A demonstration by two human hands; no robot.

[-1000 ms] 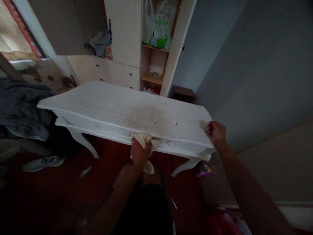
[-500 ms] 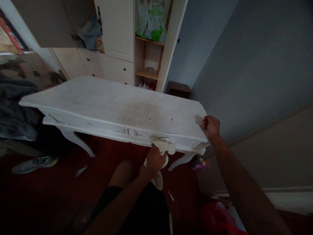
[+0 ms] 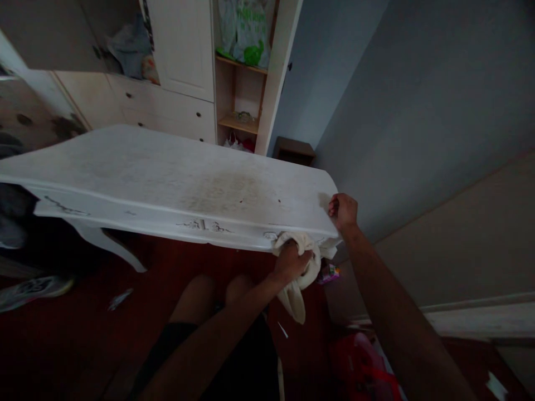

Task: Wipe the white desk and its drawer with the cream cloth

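Observation:
My left hand [image 3: 293,263] is closed round a cream-coloured cloth [image 3: 311,270], pressing it to the carved front of a white table [image 3: 150,161] near its right end. A loose tail of the cloth hangs below that hand. At the tabletop's right edge rests my right hand [image 3: 345,210], its fingers curled in and nothing visible in them. Grey-brown smudges and small dark marks spread over the middle of the tabletop.
Behind the table stands a white wardrobe [image 3: 186,50] with open shelves holding plastic bags [image 3: 251,28]. A grey wall [image 3: 418,111] rises on the right. On the dark red floor lie a shoe [image 3: 33,291], a pink box [image 3: 329,273] and a red bag [image 3: 355,365].
My left hand has slid the cloth rightward along the table's front. My right hand stays at the table's right edge. The whole view has shifted, with the table further left.

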